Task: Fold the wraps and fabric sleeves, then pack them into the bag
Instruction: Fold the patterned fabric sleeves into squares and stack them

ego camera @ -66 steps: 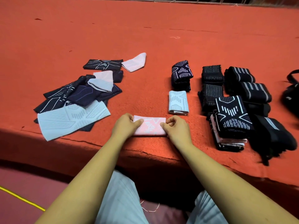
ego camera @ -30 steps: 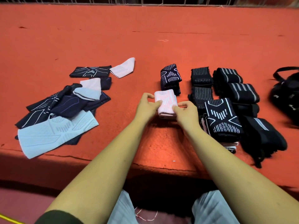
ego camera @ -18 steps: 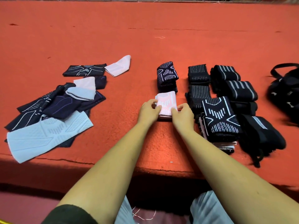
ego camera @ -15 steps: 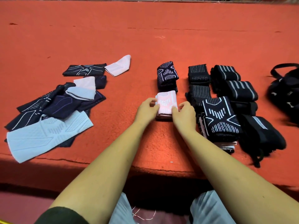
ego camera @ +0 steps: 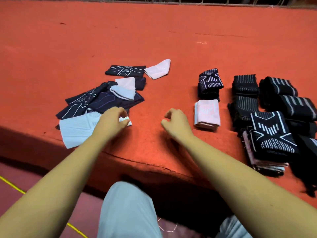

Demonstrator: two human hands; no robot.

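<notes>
Release is just done: the folded pink sleeve (ego camera: pixel 206 112) lies set down, just right of the empty, loosely curled right hand (ego camera: pixel 175 123), so one more piece is finished. The left hand (ego camera: pixel 112 121) has shifted onto the pale blue sleeve (ego camera: pixel 77 130), pinching its near corner.

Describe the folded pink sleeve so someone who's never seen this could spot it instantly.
On the red platform, look between the loose heap of unfolded sleeves on the left and the folded black wraps on the right. The folded pink sleeve lies just right of the right hand, in front of a dark patterned stack. It alone tops a pile in a pale colour.
</notes>
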